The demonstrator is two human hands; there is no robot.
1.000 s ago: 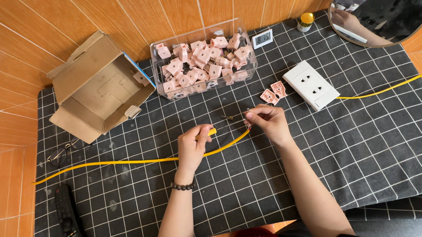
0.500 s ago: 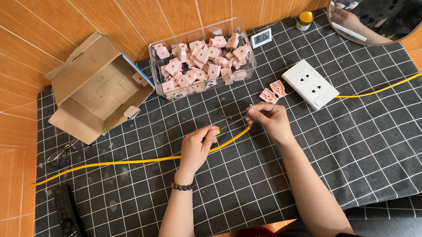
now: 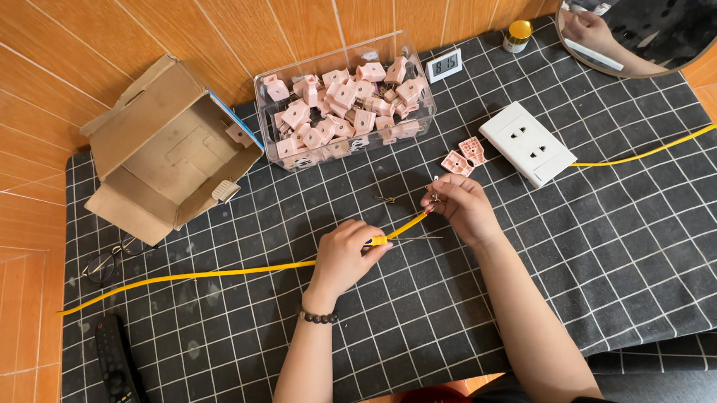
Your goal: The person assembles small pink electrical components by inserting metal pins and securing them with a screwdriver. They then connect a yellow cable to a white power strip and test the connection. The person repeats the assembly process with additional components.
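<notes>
A long yellow cable (image 3: 205, 272) runs across the black checked mat (image 3: 638, 243). My left hand (image 3: 349, 249) grips it near its stripped end. My right hand (image 3: 458, 206) pinches that cable end together with a small dark metal piece, close to the fingertips. Two pink plastic parts (image 3: 464, 156) lie just above my right hand. A white wall socket plate (image 3: 528, 142) sits to the upper right, with another yellow cable (image 3: 652, 151) leading away from it.
A clear box of several pink parts (image 3: 344, 105) stands at the back. An open cardboard box (image 3: 167, 148) lies left. Glasses (image 3: 110, 259) and a black remote (image 3: 119, 365) sit at lower left. A small digital clock (image 3: 445, 65), a yellow-capped jar (image 3: 517, 35) and a round mirror (image 3: 647, 32) are far back.
My left hand has slid slightly toward the cable's end. My right hand stays at the cable tip, with only small finger movement.
</notes>
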